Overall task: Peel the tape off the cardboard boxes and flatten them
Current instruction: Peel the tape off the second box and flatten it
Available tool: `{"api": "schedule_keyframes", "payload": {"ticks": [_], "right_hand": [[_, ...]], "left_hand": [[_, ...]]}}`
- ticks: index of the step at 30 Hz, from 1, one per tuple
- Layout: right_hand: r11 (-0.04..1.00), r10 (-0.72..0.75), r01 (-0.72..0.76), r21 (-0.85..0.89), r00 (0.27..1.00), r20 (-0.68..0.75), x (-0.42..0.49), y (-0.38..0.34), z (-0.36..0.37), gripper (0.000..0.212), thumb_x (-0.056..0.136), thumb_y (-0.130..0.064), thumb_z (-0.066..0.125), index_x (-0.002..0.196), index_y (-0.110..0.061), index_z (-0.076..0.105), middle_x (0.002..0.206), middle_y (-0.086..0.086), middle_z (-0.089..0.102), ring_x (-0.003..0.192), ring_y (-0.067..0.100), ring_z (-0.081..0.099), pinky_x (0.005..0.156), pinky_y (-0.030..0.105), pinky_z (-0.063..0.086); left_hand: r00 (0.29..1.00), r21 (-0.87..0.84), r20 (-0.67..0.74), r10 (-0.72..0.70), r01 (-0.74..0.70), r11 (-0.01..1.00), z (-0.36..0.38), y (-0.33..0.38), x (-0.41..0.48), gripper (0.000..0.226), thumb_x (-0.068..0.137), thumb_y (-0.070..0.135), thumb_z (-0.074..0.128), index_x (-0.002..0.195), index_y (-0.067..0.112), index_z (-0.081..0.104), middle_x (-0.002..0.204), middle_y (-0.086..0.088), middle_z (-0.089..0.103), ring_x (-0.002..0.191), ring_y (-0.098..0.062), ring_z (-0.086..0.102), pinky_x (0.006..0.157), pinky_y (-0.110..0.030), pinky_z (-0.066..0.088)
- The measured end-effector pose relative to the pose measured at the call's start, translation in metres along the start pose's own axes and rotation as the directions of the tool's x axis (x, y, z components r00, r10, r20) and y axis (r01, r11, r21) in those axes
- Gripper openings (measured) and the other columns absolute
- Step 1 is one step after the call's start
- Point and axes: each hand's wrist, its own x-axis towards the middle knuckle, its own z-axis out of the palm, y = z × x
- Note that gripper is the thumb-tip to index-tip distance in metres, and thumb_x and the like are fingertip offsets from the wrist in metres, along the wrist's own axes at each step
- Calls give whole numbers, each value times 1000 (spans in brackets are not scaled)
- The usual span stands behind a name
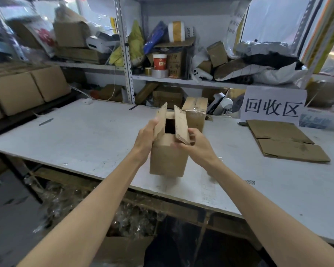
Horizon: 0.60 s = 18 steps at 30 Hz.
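- At the white table's (85, 135) near edge, we hold a brown cardboard box (168, 158) upright, its top open.
- Our left hand (146, 135) grips the left flap (160, 120); our right hand (198, 145) curls under the right flap (181, 126).

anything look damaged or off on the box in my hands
Only minor wear. The box has its top flaps standing open, and the right flap looks ragged and creased along its near edge, beside the right hand. The left hand holds the other flap. The body looks sound.
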Motion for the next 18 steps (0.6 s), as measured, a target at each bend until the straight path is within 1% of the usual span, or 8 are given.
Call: {"api": "schedule_keyframes", "payload": {"ticks": [3,5,7,9,12,15,17,18], "right_hand": [[994,41,-29,109,993,-108,8,-15,-8,46,90,-46,59,122,-13,58,113,4,64,101,19,61,84,42,55],[988,75,-52,143,984,-161,15,-28,-16,47,91,-51,54,112,-10,61,105,6,66,97,23,63,83,49,56],[971,125,-86,223,978,-168,18,-41,-22,53,90,-55,53,106,-4,60,101,12,66,90,27,66,69,45,59],[961,154,-104,257,971,-185,19,-50,-23,56,93,-54,49,103,0,59,95,16,66,78,27,68,50,34,56],[955,190,-133,266,961,-201,17,-56,-19,53,97,-53,41,99,-3,61,83,12,66,62,22,67,43,28,52],[909,174,-165,382,985,11,12,-55,-17,52,89,-49,58,109,-1,60,98,17,71,79,27,72,62,35,59],[952,99,-128,278,988,117,8,-51,-16,62,72,-38,80,117,-5,53,109,9,67,92,18,68,70,27,57],[971,69,-97,216,988,137,6,-49,-16,69,65,-32,86,119,-9,50,110,3,65,95,13,66,68,21,54]], "left_hand": [[982,74,188,36,-51,996,-17,14,0,60,75,75,44,119,37,57,111,17,59,100,-5,58,75,-26,46],[967,102,241,88,-115,988,-24,16,2,58,80,67,55,128,34,51,116,18,58,104,-2,57,73,-18,44],[964,96,233,130,-155,983,-27,20,2,59,81,64,62,130,33,54,115,15,63,103,-1,61,72,-15,44],[967,102,196,162,-184,978,-29,26,0,50,78,69,58,116,38,62,104,16,69,95,0,65,72,-16,46],[983,126,122,135,-150,981,-31,32,2,51,80,74,55,107,33,67,102,7,72,96,-14,69,80,-31,54],[995,141,87,-55,42,989,-34,42,3,50,84,75,46,103,31,62,102,1,69,94,-19,67,74,-35,53],[978,102,88,-187,178,979,-38,46,3,52,85,75,44,100,28,60,102,0,64,93,-18,61,68,-33,48],[972,81,109,-208,200,977,-39,45,4,51,85,74,43,99,28,58,104,0,61,95,-18,58,71,-33,48]]}}
